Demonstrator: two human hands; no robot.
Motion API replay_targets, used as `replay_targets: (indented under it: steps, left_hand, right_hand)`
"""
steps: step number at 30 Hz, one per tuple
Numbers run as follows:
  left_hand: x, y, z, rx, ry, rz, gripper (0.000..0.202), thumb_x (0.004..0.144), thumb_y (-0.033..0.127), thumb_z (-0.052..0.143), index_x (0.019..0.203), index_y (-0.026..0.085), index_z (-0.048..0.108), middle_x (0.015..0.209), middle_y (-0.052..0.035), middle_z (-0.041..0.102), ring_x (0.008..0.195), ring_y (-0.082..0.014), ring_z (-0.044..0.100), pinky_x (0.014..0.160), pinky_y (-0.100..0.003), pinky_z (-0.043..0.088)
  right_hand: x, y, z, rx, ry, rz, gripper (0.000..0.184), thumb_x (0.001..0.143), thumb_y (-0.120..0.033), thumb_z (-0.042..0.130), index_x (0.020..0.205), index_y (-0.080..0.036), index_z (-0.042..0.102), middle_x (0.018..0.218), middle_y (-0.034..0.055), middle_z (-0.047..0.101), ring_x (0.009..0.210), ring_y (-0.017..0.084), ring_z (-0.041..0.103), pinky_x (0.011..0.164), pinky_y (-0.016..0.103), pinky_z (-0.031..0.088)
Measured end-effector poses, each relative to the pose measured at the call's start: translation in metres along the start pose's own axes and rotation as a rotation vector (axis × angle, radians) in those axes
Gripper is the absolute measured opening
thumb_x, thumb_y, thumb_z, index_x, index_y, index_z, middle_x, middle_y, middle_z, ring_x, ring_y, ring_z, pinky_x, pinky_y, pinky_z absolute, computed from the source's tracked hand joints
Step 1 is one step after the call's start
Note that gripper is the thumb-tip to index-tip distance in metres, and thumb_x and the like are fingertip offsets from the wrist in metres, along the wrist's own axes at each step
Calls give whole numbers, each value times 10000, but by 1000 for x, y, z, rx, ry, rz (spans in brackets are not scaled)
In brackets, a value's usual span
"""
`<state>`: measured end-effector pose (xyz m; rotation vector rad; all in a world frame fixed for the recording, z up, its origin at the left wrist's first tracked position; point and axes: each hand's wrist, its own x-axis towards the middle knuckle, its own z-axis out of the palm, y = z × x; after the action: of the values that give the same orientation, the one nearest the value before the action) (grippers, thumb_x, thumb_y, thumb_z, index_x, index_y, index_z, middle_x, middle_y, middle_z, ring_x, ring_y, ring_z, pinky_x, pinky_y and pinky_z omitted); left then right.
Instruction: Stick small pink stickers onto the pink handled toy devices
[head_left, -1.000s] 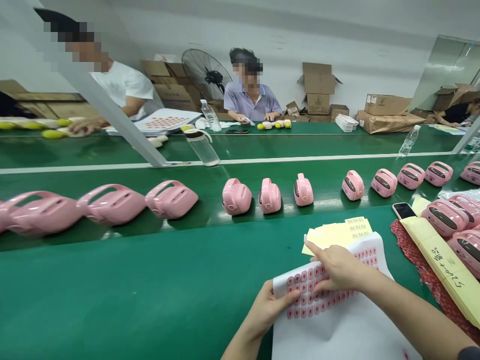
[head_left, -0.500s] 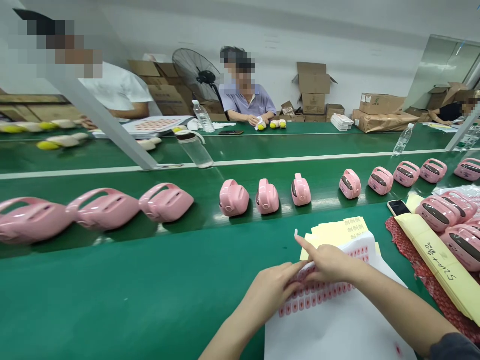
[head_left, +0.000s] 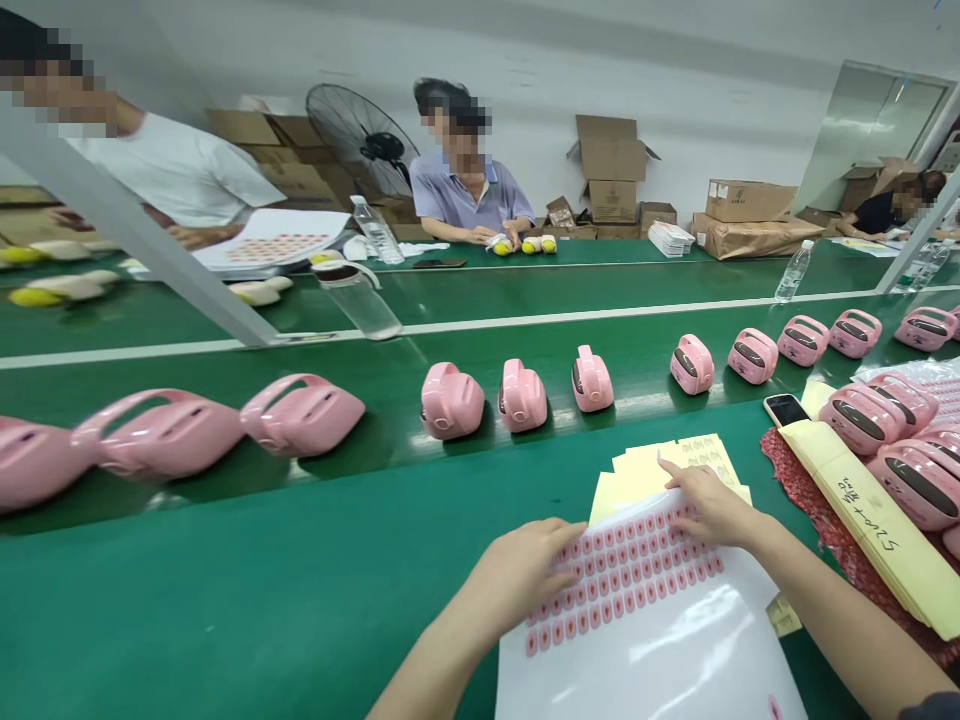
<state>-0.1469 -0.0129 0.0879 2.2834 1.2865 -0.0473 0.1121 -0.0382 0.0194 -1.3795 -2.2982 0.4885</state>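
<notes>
A white sheet with rows of small pink stickers lies flat on the green table in front of me. My left hand rests flat on the sheet's left edge with its fingers stretched out. My right hand lies on the sheet's top right corner, fingers spread, and its index finger points at the yellow backing papers just beyond. Whether a sticker sits on that fingertip I cannot tell.
Pink toy shells stand in a row on the green belt behind the sheet, with more piled at right. A phone, a handwritten yellow strip and red cloth lie right. Other people work across the belt.
The curled sheet has been laid flat. My left hand slid onto its left edge and my right hand moved to its top right corner. The view shifted right.
</notes>
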Motion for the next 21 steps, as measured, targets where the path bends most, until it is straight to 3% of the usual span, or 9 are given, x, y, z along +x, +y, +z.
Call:
replay_targets:
  steps: [3, 5, 7, 9, 12, 15, 18, 21]
  left_hand:
    - [18, 16, 16, -45, -28, 100, 686, 610, 211, 662, 1276, 291, 523, 1286, -58, 594, 1138, -283, 552, 920, -354, 410]
    - [28, 21, 27, -70, -27, 137, 703, 613, 226, 680, 1294, 258, 505, 1322, -85, 560, 1172, -278, 522, 955, -363, 390]
    - [34, 20, 34, -94, -18, 157, 664, 629, 243, 682, 1274, 214, 526, 1323, -117, 551, 1184, -281, 505, 974, -379, 377]
    - [35, 14, 37, -119, -6, 174, 629, 646, 256, 676, 1258, 209, 539, 1323, -122, 548, 1188, -276, 496, 985, -389, 369]
    - [34, 6, 38, -151, 20, 196, 601, 668, 273, 664, 1254, 232, 538, 1335, -109, 539, 1199, -274, 484, 1006, -413, 347]
    - [33, 7, 37, -177, 33, 210, 608, 664, 311, 681, 1250, 231, 541, 1339, -109, 536, 1209, -284, 475, 1023, -423, 328]
    - [34, 13, 36, -205, 40, 206, 644, 655, 351, 696, 1260, 202, 534, 1341, -123, 532, 1214, -287, 474, 1028, -407, 328]
    - [34, 19, 34, -236, 53, 193, 665, 643, 368, 705, 1263, 202, 533, 1331, -118, 545, 1210, -295, 481, 1019, -402, 335]
  right_hand:
    - [-3, 4, 11, 68, 41, 6, 860, 733, -130, 657, 1439, -218, 173, 1108, 110, 622, 1031, 250, 584, 905, 439, 455]
    - [-12, 11, 17, 75, 214, 46, 787, 764, -176, 623, 1427, -219, 200, 1149, 125, 595, 1080, 264, 564, 922, 459, 449]
    - [-25, 17, 21, 65, 440, 185, 704, 794, -252, 589, 1406, -185, 247, 1131, 145, 586, 1074, 285, 564, 925, 494, 444]
    - [-40, 22, 24, 130, 537, 395, 695, 798, -319, 577, 1396, -154, 264, 1011, 128, 618, 943, 285, 617, 861, 503, 481]
    - [-53, 19, 29, 499, 442, 575, 773, 779, -356, 599, 1414, -169, 202, 886, 78, 669, 799, 257, 671, 791, 477, 521]
    - [-52, 9, 31, 868, 405, 518, 904, 743, -410, 653, 1437, -219, 107, 1091, 125, 662, 1019, 264, 641, 906, 484, 468]
    - [-44, -2, 28, 908, 438, 453, 1024, 690, -469, 700, 1457, -239, 61, 1350, 160, 491, 1270, 267, 449, 1035, 490, 342]
    - [-38, -9, 24, 884, 426, 365, 1024, 741, -481, 656, 1466, -238, -24, 1396, 159, 439, 1307, 254, 402, 1038, 481, 348]
